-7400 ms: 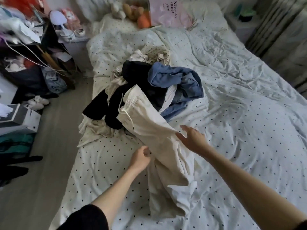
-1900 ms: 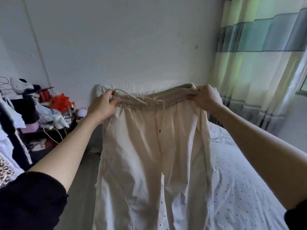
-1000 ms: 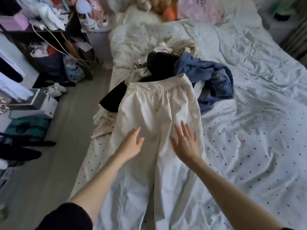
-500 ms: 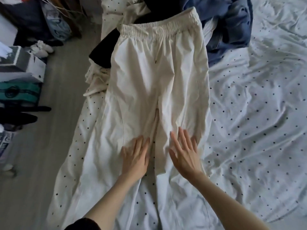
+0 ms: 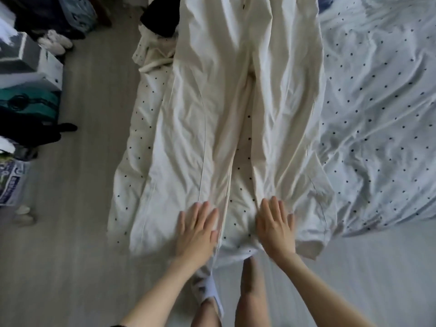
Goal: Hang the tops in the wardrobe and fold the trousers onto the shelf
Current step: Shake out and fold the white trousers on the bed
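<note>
- We are looking down at the cream trousers [image 5: 236, 109], which are lying flat along the near edge of the spotted bed sheet [image 5: 377, 119], waistband end running out of view at the top and hems towards us.
- We are pressing our left hand [image 5: 197, 228] flat on the left leg near its hem, fingers straight and together, gripping nothing.
- We are pressing our right hand [image 5: 274, 226] flat on the right leg, level with the left hand, fingers straight too, nothing pinched.
- The two legs are lying apart, with a strip of sheet showing between them, and creases are running up both legs above our hands.
- To do this well, we are judging that the palms should be sweeping outward along each leg before any fold, since these creases would set into the stack.
- The hems are hanging just over the sheet's near edge, so we are wanting light pressure, or the whole garment slides off towards the floor [image 5: 77, 232].
- A dark garment [image 5: 160, 17] is lying at the trousers' upper left, touching them; worth keeping it out of the fold.
</note>
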`<state>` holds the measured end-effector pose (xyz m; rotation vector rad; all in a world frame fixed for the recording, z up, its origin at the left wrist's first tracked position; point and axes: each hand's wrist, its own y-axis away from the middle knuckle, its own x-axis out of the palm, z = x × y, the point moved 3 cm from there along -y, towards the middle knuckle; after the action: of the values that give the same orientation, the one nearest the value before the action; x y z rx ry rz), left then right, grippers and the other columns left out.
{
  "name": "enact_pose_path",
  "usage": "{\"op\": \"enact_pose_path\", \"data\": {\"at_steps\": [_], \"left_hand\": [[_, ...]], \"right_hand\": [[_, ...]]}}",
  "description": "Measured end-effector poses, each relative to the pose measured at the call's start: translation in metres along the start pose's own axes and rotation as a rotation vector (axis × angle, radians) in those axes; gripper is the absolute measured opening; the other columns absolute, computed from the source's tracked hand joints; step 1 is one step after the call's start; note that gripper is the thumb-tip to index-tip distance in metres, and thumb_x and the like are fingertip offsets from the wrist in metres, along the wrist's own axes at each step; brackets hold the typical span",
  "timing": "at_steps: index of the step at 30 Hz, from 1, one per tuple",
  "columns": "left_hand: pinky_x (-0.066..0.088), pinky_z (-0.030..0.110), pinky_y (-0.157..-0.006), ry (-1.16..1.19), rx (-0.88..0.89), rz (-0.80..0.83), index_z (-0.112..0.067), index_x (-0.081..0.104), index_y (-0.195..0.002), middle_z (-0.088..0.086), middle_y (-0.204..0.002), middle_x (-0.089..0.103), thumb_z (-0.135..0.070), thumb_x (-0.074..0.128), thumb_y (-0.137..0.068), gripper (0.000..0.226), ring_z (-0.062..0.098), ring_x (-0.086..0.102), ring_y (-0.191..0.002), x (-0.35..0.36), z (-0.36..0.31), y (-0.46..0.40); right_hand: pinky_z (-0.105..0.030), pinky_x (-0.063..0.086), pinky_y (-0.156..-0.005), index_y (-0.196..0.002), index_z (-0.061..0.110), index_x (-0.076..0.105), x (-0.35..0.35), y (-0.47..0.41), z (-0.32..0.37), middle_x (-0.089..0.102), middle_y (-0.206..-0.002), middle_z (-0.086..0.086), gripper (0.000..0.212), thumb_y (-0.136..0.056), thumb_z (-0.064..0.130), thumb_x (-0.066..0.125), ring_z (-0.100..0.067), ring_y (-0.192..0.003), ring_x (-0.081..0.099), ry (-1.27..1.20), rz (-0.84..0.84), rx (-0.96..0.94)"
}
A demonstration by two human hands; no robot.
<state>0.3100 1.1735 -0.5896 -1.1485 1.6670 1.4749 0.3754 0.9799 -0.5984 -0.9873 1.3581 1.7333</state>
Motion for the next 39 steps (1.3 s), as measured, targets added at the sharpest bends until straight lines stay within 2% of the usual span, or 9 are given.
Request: {"op": "enact_pose_path", "data": {"at_steps": [4, 7, 10, 14, 19, 24, 27, 31, 39], "left_hand": [[-0.011, 0.046, -0.114, 0.004, 0.074, 0.038, -0.030, 0.003, -0.151, -0.004, -0.157, -0.014, -0.033, 0.025, -0.101, 0.054, 0.025, -0.015, -0.145, 0.025, 0.020, 0.064], [0.009, 0.051, -0.116, 0.202, 0.063, -0.096, -0.019, 0.035, -0.145, 0.008, -0.157, 0.014, -0.019, 0.046, -0.097, 0.049, 0.032, 0.010, -0.145, 0.015, 0.034, 0.088], [0.014, 0.051, -0.113, 0.331, -0.211, -0.214, -0.015, 0.024, -0.149, 0.016, -0.157, 0.010, -0.019, 0.049, -0.096, 0.059, 0.033, 0.009, -0.145, 0.000, 0.071, 0.099], [0.020, 0.049, -0.113, 0.608, -0.494, -0.125, -0.011, 0.004, -0.151, 0.016, -0.156, 0.013, -0.031, 0.051, -0.095, 0.076, 0.031, 0.016, -0.143, -0.004, 0.121, 0.086], [0.042, 0.037, -0.085, 0.654, -0.626, -0.145, -0.007, 0.046, -0.126, 0.014, -0.124, 0.057, -0.027, 0.055, -0.092, 0.041, 0.030, 0.055, -0.105, 0.006, 0.128, 0.096], [0.039, 0.035, -0.061, 0.587, -0.592, -0.244, -0.005, 0.051, -0.089, 0.010, -0.081, 0.059, -0.025, 0.057, -0.090, 0.021, 0.031, 0.057, -0.075, -0.003, 0.093, 0.131], [0.040, 0.034, -0.062, 0.611, -0.456, -0.248, -0.009, 0.051, -0.090, 0.005, -0.080, 0.058, -0.023, 0.055, -0.091, 0.015, 0.029, 0.056, -0.074, -0.019, 0.048, 0.140], [0.041, 0.030, -0.065, 0.739, -0.325, -0.198, -0.014, 0.058, -0.105, -0.001, -0.090, 0.061, -0.013, 0.057, -0.090, 0.015, 0.020, 0.057, -0.081, -0.035, -0.017, 0.136], [0.052, 0.037, -0.076, 0.974, -0.394, -0.169, -0.017, 0.050, -0.070, 0.002, -0.074, 0.059, -0.011, 0.061, -0.086, 0.021, 0.026, 0.061, -0.078, -0.062, -0.130, 0.076]], "right_hand": [[-0.045, 0.021, -0.113, -0.150, 0.022, 0.018, 0.032, 0.062, 0.024, 0.000, -0.159, -0.007, 0.052, -0.101, 0.034, 0.031, -0.027, -0.146, -0.001, -0.108, 0.132, 0.036], [-0.038, 0.034, -0.105, -0.149, 0.020, 0.021, 0.044, 0.090, 0.041, -0.002, -0.160, -0.004, 0.053, -0.100, 0.029, 0.038, -0.026, -0.145, 0.013, -0.229, 0.261, 0.012], [-0.037, 0.042, -0.096, -0.147, 0.019, 0.024, 0.049, 0.117, 0.065, 0.006, -0.159, -0.001, 0.052, -0.098, 0.027, 0.041, -0.027, -0.135, 0.036, -0.292, 0.286, -0.037], [-0.035, 0.033, -0.106, -0.148, 0.018, 0.022, 0.054, 0.127, 0.095, 0.015, -0.157, -0.004, 0.054, -0.098, 0.026, 0.042, -0.026, -0.140, 0.027, -0.333, 0.148, -0.156], [-0.039, 0.045, -0.093, -0.143, 0.026, 0.030, 0.061, 0.134, 0.112, 0.012, -0.157, -0.002, 0.048, -0.097, 0.021, 0.043, -0.028, -0.134, 0.035, -0.428, 0.181, -0.206], [-0.029, 0.038, -0.100, -0.133, 0.015, 0.051, 0.055, 0.143, 0.091, 0.037, -0.149, -0.006, 0.036, -0.100, 0.023, 0.042, -0.022, -0.131, 0.041, -0.610, 0.133, -0.064], [-0.013, 0.042, -0.072, -0.117, 0.010, 0.063, 0.036, 0.146, 0.070, 0.065, -0.105, -0.003, 0.030, -0.099, 0.023, 0.042, -0.014, -0.092, 0.061, -0.845, 0.171, 0.066], [-0.029, 0.049, -0.079, -0.098, 0.017, 0.065, -0.008, 0.141, 0.035, 0.068, -0.095, -0.002, 0.021, -0.098, 0.022, 0.044, -0.018, -0.086, 0.065, -1.266, 0.206, 0.224], [-0.033, 0.050, -0.080, -0.109, 0.010, 0.064, -0.035, 0.142, -0.060, 0.071, -0.093, -0.003, 0.027, -0.099, 0.027, 0.045, -0.016, -0.083, 0.066, -1.424, 0.272, 0.261]]}}
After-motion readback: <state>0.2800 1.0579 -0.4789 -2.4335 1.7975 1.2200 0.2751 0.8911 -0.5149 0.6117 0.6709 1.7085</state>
